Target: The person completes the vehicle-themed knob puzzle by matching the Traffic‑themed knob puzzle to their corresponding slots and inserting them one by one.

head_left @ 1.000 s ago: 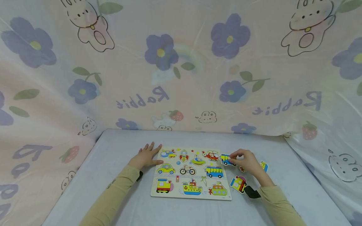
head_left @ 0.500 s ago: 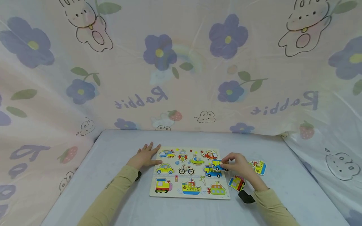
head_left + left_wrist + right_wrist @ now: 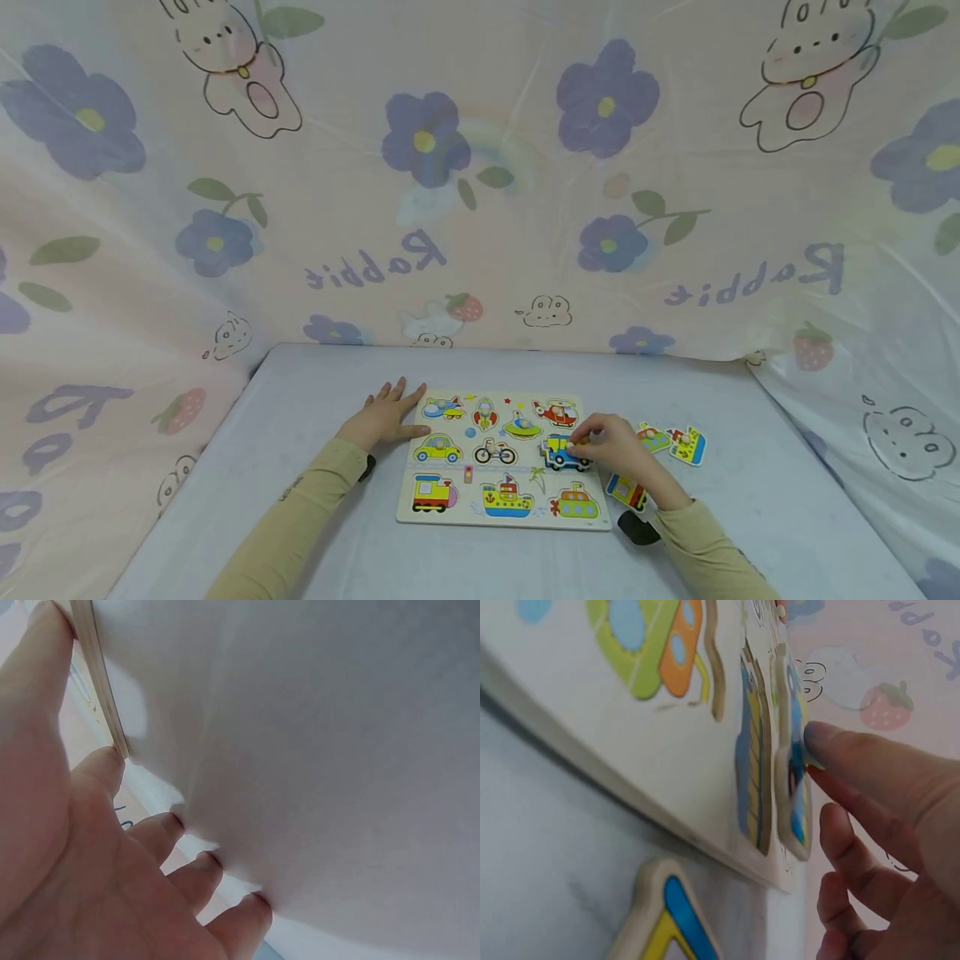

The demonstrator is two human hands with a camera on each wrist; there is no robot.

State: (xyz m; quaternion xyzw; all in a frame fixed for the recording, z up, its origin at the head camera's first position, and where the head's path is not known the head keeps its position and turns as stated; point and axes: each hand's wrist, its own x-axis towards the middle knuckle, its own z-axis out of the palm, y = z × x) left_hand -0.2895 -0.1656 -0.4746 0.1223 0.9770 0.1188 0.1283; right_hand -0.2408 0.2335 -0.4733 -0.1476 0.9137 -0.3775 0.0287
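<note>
A wooden puzzle board (image 3: 468, 500) printed with vehicles lies on the table. My left hand (image 3: 378, 421) rests at its left edge with fingers spread; in the left wrist view the thumb and index fingertips touch the board's wooden edge (image 3: 105, 690), and the other fingertips touch the tabletop. My right hand (image 3: 618, 450) pinches a blue and yellow bus puzzle piece (image 3: 558, 450) over the board's bus recess. In the right wrist view the piece (image 3: 793, 780) is tilted and stands slightly apart from the recess (image 3: 751, 765). The finger and thumb tips partly cover it.
Right of the board lie a loose train piece (image 3: 624, 492), partly behind the right wrist, a submarine piece (image 3: 655, 437) and a boat piece (image 3: 690, 446). A printed rabbit-and-flower cloth (image 3: 517, 250) hangs behind and beside the white table (image 3: 450, 567).
My right hand has carried the bus piece from beyond the board's right edge leftward and down onto the bus recess, uncovering the submarine and boat pieces. The left hand stays on the board's edge.
</note>
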